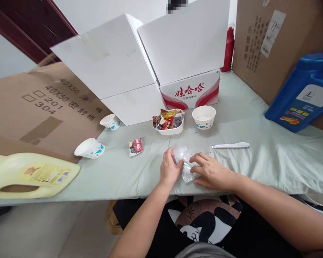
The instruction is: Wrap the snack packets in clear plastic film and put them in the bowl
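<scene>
A clear piece of bubble wrap [183, 154] lies near the table's front edge, between my two hands. My left hand [170, 167] pinches its left side, thumb on top. From the other side, my right hand [213, 172] has bent fingers gripping the wrap's right part; whether anything is wrapped inside, I cannot tell. To the right rests a white utility knife [230, 145]. Left of my hands is a small red-and-white packaged snack [136, 147]. Behind the wrap stands a white tray [172, 131] heaped with several wrapped snacks, beside a white paper bowl [204, 118].
Two paper cups [90, 148] stand at the left, near a yellow jug [32, 175] lying on its side. White boxes [190, 87] line the back. A blue bottle [298, 96] and a large cardboard box [274, 46] are at the right. Pale green cloth [156, 182] covers the table.
</scene>
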A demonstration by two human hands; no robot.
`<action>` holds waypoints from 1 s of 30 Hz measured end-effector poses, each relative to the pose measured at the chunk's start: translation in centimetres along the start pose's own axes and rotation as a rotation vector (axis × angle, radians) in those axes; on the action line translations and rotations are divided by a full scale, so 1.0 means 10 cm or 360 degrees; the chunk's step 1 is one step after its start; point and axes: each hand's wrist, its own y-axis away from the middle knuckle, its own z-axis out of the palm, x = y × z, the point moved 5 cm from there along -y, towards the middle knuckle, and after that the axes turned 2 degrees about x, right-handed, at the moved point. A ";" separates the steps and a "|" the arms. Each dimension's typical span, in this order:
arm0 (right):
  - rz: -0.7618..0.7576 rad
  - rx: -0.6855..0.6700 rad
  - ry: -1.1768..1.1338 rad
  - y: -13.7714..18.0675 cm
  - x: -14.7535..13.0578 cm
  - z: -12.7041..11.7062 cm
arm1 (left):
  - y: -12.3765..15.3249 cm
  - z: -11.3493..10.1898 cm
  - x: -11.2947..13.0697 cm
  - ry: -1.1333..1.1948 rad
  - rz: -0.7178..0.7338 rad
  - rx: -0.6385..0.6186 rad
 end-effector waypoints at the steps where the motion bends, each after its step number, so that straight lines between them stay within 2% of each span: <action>1: -0.0088 -0.0031 0.0022 0.00 -0.04 0.02 | 0.00 -0.02 0.01 -0.0012 0.0048 0.0066; 4: -0.0190 -0.0223 -0.0008 0.00 -0.09 0.12 | 0.01 -0.14 0.09 -0.0076 0.0284 0.0326; 6: -0.0174 -0.0286 -0.0012 0.00 -0.09 0.16 | 0.02 -0.19 0.18 -0.0103 0.0549 0.0371; 8: -0.0176 -0.0277 0.0018 0.00 -0.08 0.17 | 0.04 -0.16 0.25 -0.0117 0.0778 0.0226; 9: -0.0188 -0.0265 0.0038 -0.01 -0.08 0.17 | 0.04 -0.12 0.26 -0.0129 0.0818 0.0133; 11: -0.0213 -0.0233 0.0089 -0.01 -0.08 0.16 | 0.02 -0.06 0.22 -0.0165 0.0721 0.0020; 13: -0.0224 -0.0204 0.0170 -0.02 -0.06 0.17 | -0.01 -0.03 0.15 -0.0205 0.0542 0.0010; 15: -0.0218 -0.0191 0.0258 -0.02 -0.04 0.17 | -0.02 -0.02 0.12 -0.0204 0.0475 -0.0006; 17: -0.0225 -0.0192 0.0313 0.00 -0.07 0.14 | -0.01 -0.02 0.15 -0.0144 0.0542 -0.0072; 20: -0.0223 -0.0215 0.0270 0.06 -0.17 0.03 | 0.04 -0.01 0.28 0.0072 0.0781 -0.0302; 24: -0.0049 -0.0285 0.0038 0.12 -0.19 -0.15 | 0.13 -0.02 0.43 0.0365 0.1056 -0.0589; 27: 0.0230 -0.0185 0.0041 0.07 -0.01 -0.22 | 0.14 -0.01 0.42 0.0422 0.1088 -0.0630; 30: 0.0520 -0.0103 0.0246 -0.02 0.23 -0.17 | 0.13 0.01 0.38 0.0375 0.1084 -0.0598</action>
